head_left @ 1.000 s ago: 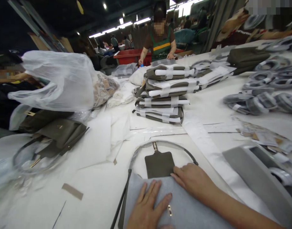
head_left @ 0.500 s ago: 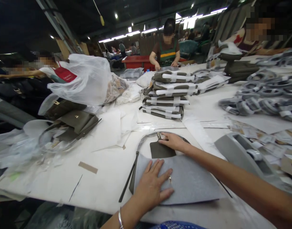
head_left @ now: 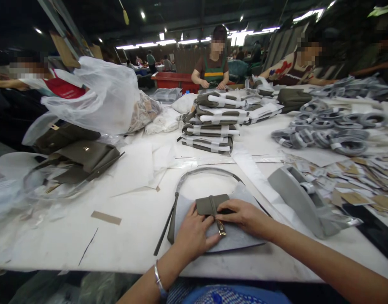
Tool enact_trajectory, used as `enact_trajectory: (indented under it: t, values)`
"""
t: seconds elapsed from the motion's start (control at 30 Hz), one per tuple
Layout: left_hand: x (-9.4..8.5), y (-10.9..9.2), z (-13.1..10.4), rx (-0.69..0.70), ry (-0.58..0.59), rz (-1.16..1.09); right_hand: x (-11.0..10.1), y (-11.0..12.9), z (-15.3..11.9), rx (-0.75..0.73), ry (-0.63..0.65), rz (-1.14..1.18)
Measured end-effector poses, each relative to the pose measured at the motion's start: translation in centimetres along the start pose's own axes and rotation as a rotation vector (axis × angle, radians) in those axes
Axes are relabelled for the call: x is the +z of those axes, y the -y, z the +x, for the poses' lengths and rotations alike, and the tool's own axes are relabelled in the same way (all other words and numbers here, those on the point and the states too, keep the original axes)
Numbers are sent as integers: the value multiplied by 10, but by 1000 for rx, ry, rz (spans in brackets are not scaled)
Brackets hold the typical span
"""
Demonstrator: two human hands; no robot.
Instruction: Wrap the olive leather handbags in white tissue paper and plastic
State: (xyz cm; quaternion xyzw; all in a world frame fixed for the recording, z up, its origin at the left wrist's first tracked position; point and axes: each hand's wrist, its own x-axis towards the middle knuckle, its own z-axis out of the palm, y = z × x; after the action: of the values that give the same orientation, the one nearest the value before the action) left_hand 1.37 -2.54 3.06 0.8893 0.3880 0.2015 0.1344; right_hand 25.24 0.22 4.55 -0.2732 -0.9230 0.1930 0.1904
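Note:
A dark handbag lies on the white table before me, its front covered by a grey-white protective sheet [head_left: 244, 237]. Its wrapped handle [head_left: 209, 169] arches behind it. The olive flap [head_left: 204, 206] is folded down over the sheet, with a strap and gold clasp [head_left: 221, 229] hanging from it. My left hand [head_left: 197, 230] rests on the sheet, fingers apart, its fingertips at the flap's lower left edge. At the strap, just above the clasp, my right hand [head_left: 240, 215] has its thumb and fingers pinched together.
Stacked wrapped bags [head_left: 213, 122] stand behind. A grey tape dispenser [head_left: 295, 198] and loose tags [head_left: 355, 181] are at right. More bags [head_left: 86, 160] and plastic [head_left: 99, 97] lie left. People sit across the table, one in a green apron [head_left: 214, 72].
The flap has been brought down toward me over the sheet, and my right hand has come down with it. My left hand has shifted to the flap's edge. The camera view has turned right.

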Motion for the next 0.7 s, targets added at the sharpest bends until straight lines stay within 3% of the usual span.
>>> enact_trajectory:
  t: [0.13, 0.23, 0.3, 0.47, 0.7]
  values:
    - [3, 0, -7, 64, -98, 69, 9, -6, -4, -40, -25, -78]
    - [3, -2, -17, 179, -250, 155, 13, -5, -7, -33, -40, -129]
    - [1, -4, -23, 289, -279, 176, 14, -3, -9, -40, -46, -150]
    - [-9, -6, -26, 550, -144, 186, 18, -2, -9, -41, -47, -194]
    - [-1, -3, -24, 417, -30, -47, 22, -1, -10, -25, -36, -284]
